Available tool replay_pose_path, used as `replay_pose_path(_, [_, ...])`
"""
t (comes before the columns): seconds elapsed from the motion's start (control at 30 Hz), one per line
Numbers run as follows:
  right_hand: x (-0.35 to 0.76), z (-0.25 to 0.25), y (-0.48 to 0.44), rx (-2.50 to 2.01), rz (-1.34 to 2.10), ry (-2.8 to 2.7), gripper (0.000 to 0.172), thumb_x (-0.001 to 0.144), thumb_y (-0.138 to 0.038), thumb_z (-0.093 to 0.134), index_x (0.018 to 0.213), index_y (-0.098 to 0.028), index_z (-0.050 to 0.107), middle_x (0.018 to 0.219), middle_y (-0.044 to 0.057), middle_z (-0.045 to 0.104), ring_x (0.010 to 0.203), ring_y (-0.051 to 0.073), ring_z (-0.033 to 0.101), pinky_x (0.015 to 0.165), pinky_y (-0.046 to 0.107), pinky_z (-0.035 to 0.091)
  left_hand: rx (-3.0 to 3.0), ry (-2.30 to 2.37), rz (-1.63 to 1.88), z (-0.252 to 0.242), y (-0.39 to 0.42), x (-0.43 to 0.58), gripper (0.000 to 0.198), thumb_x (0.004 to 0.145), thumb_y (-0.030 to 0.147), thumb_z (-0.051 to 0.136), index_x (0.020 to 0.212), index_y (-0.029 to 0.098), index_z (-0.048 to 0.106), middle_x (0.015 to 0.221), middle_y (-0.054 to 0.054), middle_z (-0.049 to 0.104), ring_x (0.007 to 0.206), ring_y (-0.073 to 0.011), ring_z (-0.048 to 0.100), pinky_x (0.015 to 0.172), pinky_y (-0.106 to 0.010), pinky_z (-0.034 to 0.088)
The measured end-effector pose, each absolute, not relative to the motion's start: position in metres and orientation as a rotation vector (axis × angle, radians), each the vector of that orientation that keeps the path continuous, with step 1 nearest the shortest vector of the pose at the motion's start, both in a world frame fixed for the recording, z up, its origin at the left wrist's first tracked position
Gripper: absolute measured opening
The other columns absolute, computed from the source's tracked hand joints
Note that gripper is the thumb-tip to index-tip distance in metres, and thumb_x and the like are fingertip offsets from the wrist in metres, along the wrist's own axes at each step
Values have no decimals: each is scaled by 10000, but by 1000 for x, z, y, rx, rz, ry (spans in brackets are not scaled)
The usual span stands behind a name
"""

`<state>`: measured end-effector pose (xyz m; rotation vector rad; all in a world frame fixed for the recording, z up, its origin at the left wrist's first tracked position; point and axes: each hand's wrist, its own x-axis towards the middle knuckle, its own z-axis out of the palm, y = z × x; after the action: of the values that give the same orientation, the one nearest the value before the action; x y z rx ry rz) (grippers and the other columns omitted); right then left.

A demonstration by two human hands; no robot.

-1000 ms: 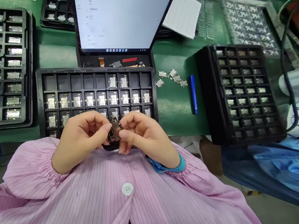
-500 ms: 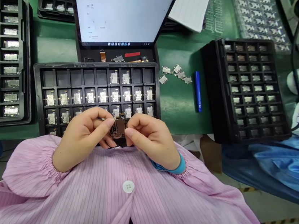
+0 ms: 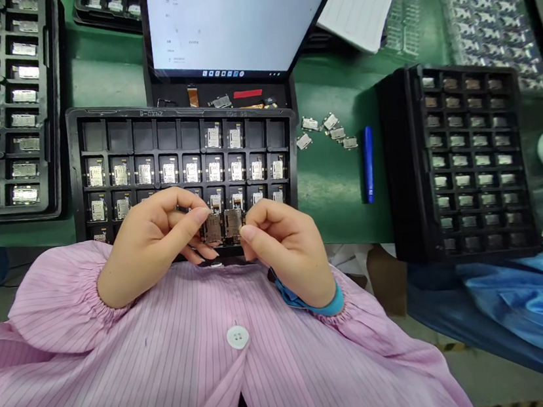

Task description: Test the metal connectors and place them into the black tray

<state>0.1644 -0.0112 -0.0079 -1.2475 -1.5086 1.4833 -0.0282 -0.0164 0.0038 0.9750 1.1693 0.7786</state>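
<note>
My left hand (image 3: 161,237) is closed, with thumb and forefinger pinching the edge of a small circuit board (image 3: 212,229) that has a brownish metal face. My right hand (image 3: 291,247), also closed, pinches a second small circuit board (image 3: 233,223) by its right edge. Both boards are held upright side by side, with a narrow gap between them. Behind and below the hands lies a black compartment tray (image 3: 141,112), holding silvery boards of similar size, one to a pocket. Several pockets of its far row are bare. My hands hide part of its near rows.
Beyond the tray stands a lit screen (image 3: 239,22). Several loose silvery parts (image 3: 337,133) and a blue pen (image 3: 368,165) lie on the green table (image 3: 334,189). Filled black trays stand at left (image 3: 49,208) and right (image 3: 403,167). A notepad (image 3: 360,4) lies at the back.
The two boards, overlapping between my fingers before, are now apart side by side. My right hand has shifted slightly right. The whole view has shifted a little too.
</note>
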Motion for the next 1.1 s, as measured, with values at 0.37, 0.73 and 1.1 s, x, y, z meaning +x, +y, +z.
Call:
replay_pose_path(0.37, [162,-6,-12,-1278,1396,-1565,219,822,-226,587,635,-228,473,503,-56,449,433,90,360,422,251,271,934,1095,781,1,-17,-30,229,922,393,583,951,172,536,739,-14,703,650,-179,736,476,-191,587])
replay_pose_path(0.73, [161,-7,-11,-1285,1382,-1568,214,805,-208,588,627,-225,471,497,-67,409,427,81,341,418,244,262,817,997,794,-4,-15,-30,211,909,356,614,948,161,541,740,-7,694,671,-181,741,501,-186,594])
replay_pose_path(1.1, [160,-8,-9,-1304,1369,-1598,207,806,-209,564,625,-217,464,504,-60,454,430,79,381,414,234,283,813,982,789,-5,-15,-32,204,916,352,607,959,164,542,757,-10,704,673,-179,742,521,-193,602])
